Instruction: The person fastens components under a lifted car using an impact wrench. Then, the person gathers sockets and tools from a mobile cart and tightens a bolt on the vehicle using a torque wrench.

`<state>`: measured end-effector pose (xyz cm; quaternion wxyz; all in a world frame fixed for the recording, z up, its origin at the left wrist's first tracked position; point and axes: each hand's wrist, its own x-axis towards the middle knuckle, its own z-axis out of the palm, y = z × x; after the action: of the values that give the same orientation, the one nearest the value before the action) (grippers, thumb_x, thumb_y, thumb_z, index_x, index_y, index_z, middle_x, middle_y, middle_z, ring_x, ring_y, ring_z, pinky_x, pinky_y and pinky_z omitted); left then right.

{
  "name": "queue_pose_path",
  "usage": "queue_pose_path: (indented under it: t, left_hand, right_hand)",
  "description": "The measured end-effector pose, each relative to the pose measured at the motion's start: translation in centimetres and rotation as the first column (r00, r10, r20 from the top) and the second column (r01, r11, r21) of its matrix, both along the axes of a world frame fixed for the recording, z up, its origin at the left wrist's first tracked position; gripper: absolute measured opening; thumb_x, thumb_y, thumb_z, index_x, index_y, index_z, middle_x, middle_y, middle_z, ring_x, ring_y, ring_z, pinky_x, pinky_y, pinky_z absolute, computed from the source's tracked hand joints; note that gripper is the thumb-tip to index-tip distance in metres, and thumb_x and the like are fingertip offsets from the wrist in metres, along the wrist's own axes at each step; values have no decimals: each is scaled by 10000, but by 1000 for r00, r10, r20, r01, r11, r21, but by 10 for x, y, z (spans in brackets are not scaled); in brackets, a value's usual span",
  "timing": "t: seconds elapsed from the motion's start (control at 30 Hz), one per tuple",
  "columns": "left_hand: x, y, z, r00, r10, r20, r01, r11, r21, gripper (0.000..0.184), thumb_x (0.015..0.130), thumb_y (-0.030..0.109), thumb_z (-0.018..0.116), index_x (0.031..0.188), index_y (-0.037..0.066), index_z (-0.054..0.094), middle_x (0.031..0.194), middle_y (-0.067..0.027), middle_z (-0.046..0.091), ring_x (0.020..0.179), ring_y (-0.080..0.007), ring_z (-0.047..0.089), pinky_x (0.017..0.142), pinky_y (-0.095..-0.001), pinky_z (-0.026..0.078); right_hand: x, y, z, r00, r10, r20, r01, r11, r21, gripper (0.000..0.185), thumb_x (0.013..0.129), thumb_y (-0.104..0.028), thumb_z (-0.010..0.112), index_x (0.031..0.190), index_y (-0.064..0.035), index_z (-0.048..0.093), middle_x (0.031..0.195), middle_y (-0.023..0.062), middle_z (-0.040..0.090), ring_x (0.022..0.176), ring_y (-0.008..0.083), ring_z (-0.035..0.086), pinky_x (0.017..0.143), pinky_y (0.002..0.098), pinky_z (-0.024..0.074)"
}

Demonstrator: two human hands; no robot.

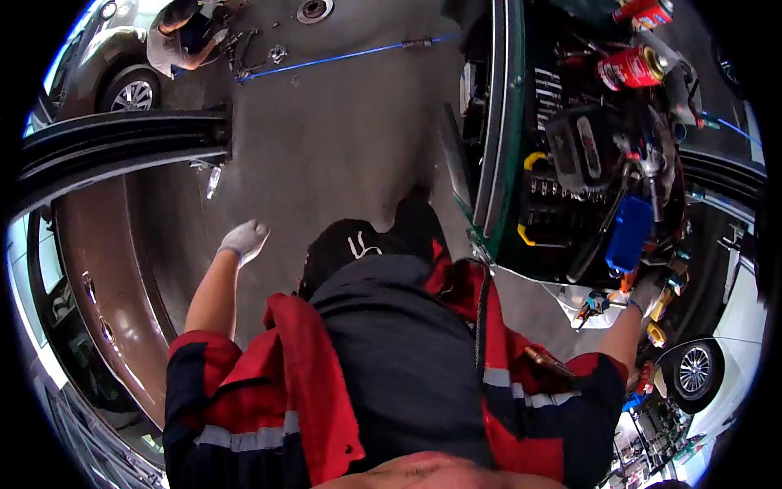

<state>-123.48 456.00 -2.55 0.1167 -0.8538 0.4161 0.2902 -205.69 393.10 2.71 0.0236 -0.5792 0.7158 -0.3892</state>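
My left hand, in a light work glove, hangs over the floor beside the brown car. Its fingers are curled in, and nothing shows in them. At the near right corner of the tool cart is my right hand, also gloved. It is close to an orange handle and a blue case; its fingers are mostly hidden, and I cannot see whether it grips anything. A black battery-like case, a socket set and an impact wrench lie on the cart.
Red spray cans stand at the cart's far side. A black lift arm juts in from the left. A blue hose crosses the floor ahead. Far left, another person crouches by a wheel. A white car is at right.
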Motion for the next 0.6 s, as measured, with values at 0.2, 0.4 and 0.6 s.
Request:
queue_pose_path:
  t: [0.2,0.4,0.6]
  left_hand:
    - [25,80,-39,991,46,-129,-5,954,300,335,1064,228,396,1292,108,610,1310,-130,656,1233,-307,621,1017,-420,502]
    - [188,52,-171,969,-185,-165,204,973,105,376,1049,298,458,1274,80,666,1206,-214,692,1133,-395,671,1028,-459,519]
    - [335,-140,-22,980,-162,-118,127,958,-255,490,1028,449,481,1179,17,657,1204,-270,682,1184,-445,623,1010,-495,481]
  right_hand:
    - [30,89,90,833,-280,-478,372,922,109,682,1023,-569,411,1428,-38,554,1408,257,599,1317,418,553,1101,472,443]
    - [145,165,180,787,-606,-118,596,796,-112,617,1042,-468,393,1348,12,629,1396,254,613,1244,438,602,1063,505,457]
    - [339,172,213,893,-446,-57,384,824,-417,479,1040,-365,496,1270,17,671,1321,227,671,1142,395,670,982,463,531]
